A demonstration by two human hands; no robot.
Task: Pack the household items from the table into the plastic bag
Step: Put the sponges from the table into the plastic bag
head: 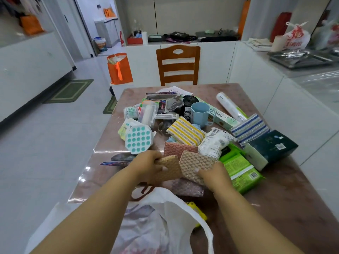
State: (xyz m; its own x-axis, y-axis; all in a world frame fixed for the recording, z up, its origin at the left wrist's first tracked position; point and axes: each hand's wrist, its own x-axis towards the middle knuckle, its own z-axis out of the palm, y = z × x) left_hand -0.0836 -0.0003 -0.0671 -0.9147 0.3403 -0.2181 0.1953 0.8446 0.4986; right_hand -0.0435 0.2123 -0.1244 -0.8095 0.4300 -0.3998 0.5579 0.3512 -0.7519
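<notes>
Below hands — plastic bag (157,222) (open-mouthed)

Glossy table (302,208), wooden chair (178,65), seemingly rough sponges (194,165)

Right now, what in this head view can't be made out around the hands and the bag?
- plastic bag: contents veiled by its film; bottom cut off by the lower edge.
- yellow item: mostly behind the bag's rim.
- glittery sponge: partly under the right hand.
- green wipes pack: print too small to read.
</notes>
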